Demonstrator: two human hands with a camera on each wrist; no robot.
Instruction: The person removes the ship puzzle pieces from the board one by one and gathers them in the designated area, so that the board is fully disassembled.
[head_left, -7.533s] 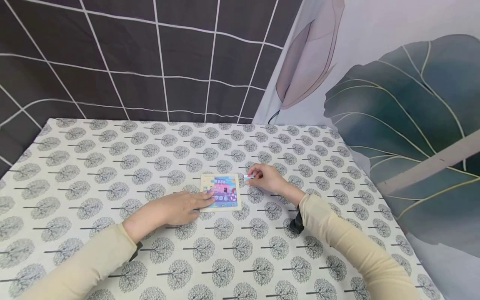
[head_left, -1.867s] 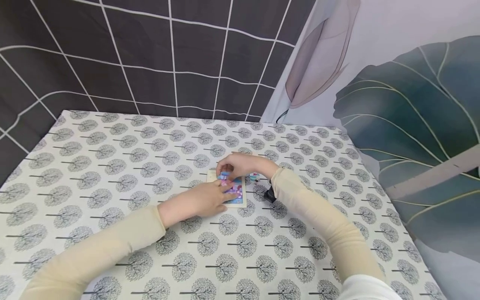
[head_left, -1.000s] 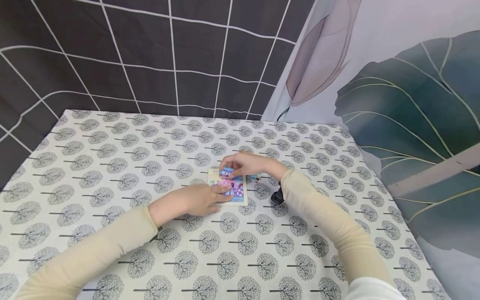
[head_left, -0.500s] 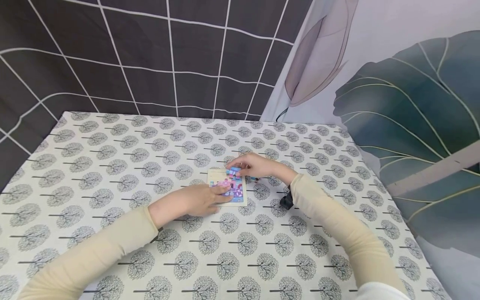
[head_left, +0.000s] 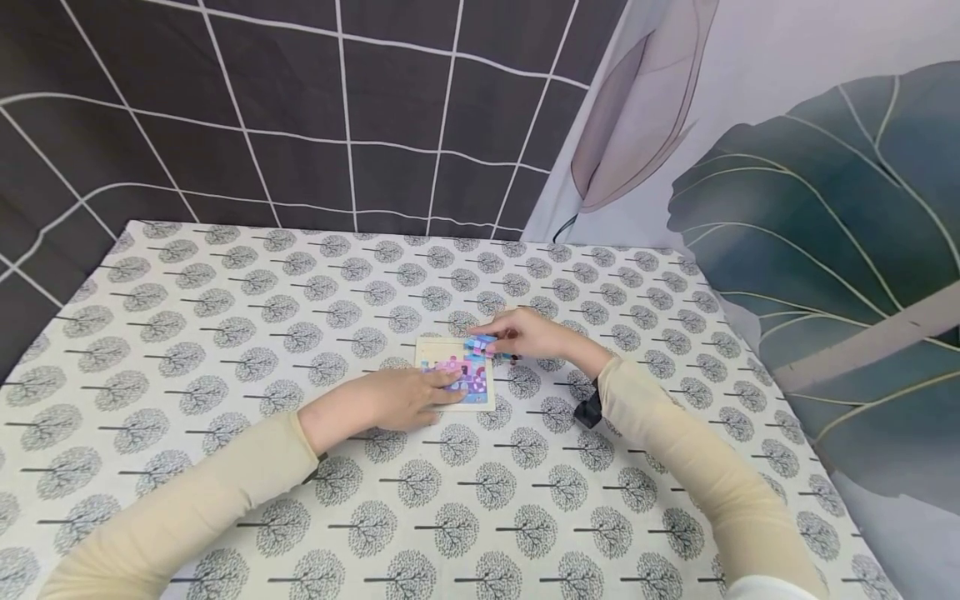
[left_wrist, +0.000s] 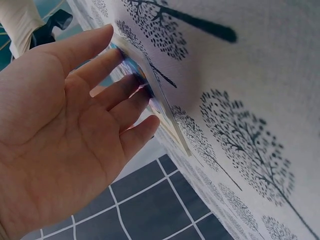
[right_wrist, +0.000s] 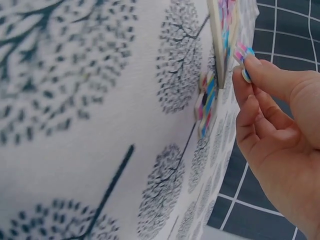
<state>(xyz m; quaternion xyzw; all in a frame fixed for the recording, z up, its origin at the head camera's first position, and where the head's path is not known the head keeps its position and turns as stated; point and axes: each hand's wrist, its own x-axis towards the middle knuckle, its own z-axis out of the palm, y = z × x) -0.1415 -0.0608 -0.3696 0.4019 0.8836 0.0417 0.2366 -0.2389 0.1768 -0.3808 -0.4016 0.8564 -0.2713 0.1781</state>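
A small square jigsaw puzzle in a pale wooden tray point(head_left: 429, 343) lies mid-table in the head view. Pink and blue pieces point(head_left: 475, 385) fill its lower part, while bare wood shows along the upper left. My left hand point(head_left: 392, 398) rests its extended fingers on the puzzle; in the left wrist view, the fingertips point(left_wrist: 142, 97) touch its face. Above the tray's upper right corner, my right hand point(head_left: 531, 335) pinches a blue and pink puzzle piece point(right_wrist: 243, 51) between thumb and fingers. Loose puzzle pieces point(right_wrist: 206, 106) lie on the cloth beside the tray, partly hidden by this hand in the head view.
A white tablecloth point(head_left: 420, 533) with grey tree prints covers the table. Behind its far edge hangs a dark gridded cloth point(head_left: 285, 100). A curtain with large leaf prints point(head_left: 825, 208) hangs at the right.
Since the oldest frame, the tray's upper left has gone from picture to bare wood, and loose pieces lie at its right. Lately my right hand has drawn its piece rightward; the left has stayed put.
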